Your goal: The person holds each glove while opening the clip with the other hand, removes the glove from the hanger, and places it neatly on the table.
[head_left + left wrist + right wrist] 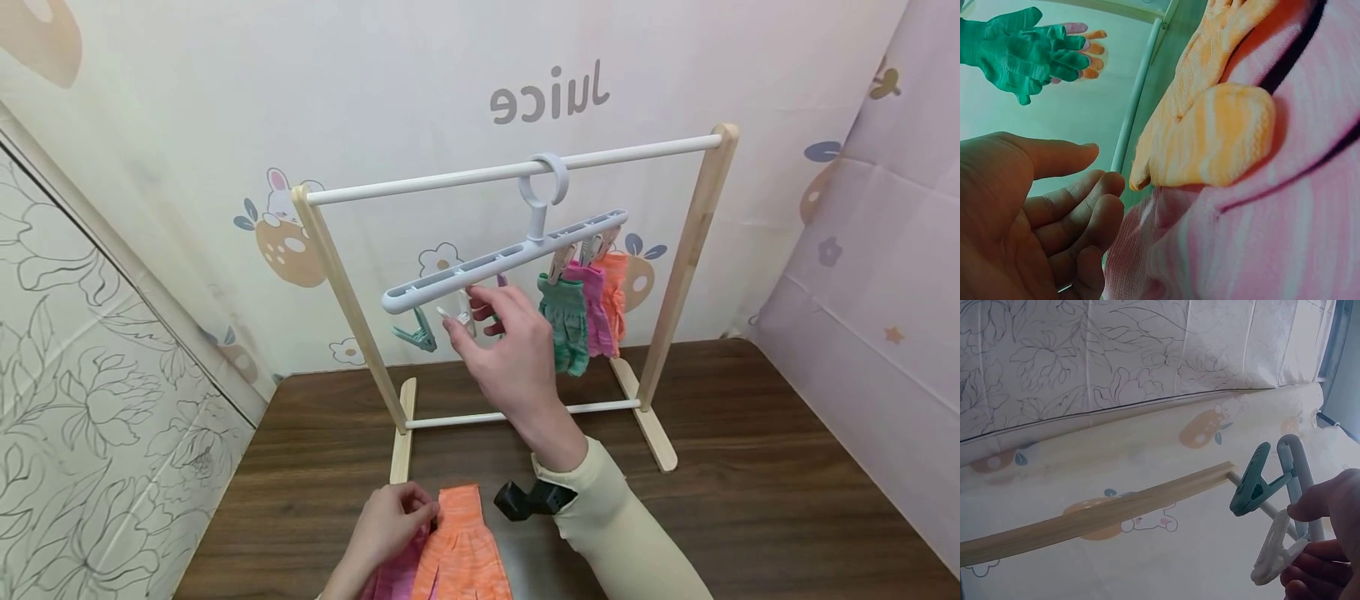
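My right hand (513,354) is raised at the left half of a pale grey clip hanger (457,279), its thumb and fingers pinching a white clothespin (1270,550) that hangs there. A green clothespin (1254,487) dangles beside it, near the hanger's end. Low at the front, my left hand (390,521) is beside an orange knit glove (461,542) lying over a pink glove (1260,231). In the left wrist view, the left thumb and loosely bent fingers stand apart with nothing between them. The orange glove's cuff points toward the rack.
The hanger hooks over the white top bar (442,179) of a wooden rack (693,250). From its right half hang a green glove (566,321), a pink glove (595,304) and an orange glove (615,296). Everything stands on a dark wooden table (750,467) before a printed curtain (420,83).
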Demonstrator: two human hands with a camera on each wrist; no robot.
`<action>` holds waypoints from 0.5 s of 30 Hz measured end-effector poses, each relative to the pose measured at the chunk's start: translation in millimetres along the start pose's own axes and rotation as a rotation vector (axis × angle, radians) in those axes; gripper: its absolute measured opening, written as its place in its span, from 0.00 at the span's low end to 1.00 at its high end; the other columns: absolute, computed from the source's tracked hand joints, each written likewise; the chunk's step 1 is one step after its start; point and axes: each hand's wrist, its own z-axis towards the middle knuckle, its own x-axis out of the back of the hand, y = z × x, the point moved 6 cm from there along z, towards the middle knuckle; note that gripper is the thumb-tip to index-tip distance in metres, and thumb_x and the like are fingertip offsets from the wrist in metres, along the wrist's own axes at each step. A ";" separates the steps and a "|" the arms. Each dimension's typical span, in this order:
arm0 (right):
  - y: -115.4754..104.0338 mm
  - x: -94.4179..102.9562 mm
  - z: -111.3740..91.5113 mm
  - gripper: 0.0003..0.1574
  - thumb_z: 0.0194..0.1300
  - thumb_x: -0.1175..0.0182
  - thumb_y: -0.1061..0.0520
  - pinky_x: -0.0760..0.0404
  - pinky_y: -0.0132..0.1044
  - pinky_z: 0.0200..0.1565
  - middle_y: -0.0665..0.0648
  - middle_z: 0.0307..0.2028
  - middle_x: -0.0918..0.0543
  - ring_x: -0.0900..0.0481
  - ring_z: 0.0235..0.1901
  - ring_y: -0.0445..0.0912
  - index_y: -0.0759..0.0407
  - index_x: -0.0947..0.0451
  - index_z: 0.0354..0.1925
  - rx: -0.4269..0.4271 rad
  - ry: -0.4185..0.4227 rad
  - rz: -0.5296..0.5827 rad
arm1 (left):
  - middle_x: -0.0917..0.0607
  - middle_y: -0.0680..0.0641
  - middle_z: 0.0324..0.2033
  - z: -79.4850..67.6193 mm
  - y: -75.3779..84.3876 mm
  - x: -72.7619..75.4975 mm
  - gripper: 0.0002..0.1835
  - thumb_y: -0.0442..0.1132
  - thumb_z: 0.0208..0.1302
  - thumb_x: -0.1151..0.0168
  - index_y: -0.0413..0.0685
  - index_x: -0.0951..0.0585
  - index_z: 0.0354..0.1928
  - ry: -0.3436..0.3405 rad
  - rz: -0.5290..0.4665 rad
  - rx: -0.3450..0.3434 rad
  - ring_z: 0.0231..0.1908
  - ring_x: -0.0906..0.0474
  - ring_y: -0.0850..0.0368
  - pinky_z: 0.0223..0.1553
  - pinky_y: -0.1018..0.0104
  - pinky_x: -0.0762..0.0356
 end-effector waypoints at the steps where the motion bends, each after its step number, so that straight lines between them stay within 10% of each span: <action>1: -0.4 0.5 -0.3 0.22 0.59 0.27 0.53 0.18 0.35 0.36 0.55 0.40 0.18 0.20 0.38 0.42 0.63 0.17 0.49 0.002 0.001 0.007 | 0.19 0.55 0.17 0.4 0.5 0.0 0.08 0.47 0.61 0.30 0.54 0.17 0.29 0.001 -0.006 -0.001 0.17 0.25 0.64 0.20 0.68 0.31; 15: 2.2 17.7 -2.0 0.18 0.60 0.30 0.58 0.17 0.38 0.35 0.56 0.39 0.18 0.20 0.37 0.44 0.64 0.17 0.48 0.030 0.089 0.031 | 0.20 0.62 0.21 8.5 11.0 2.9 0.05 0.44 0.60 0.30 0.57 0.17 0.29 0.075 0.010 -0.042 0.21 0.24 0.67 0.26 0.70 0.28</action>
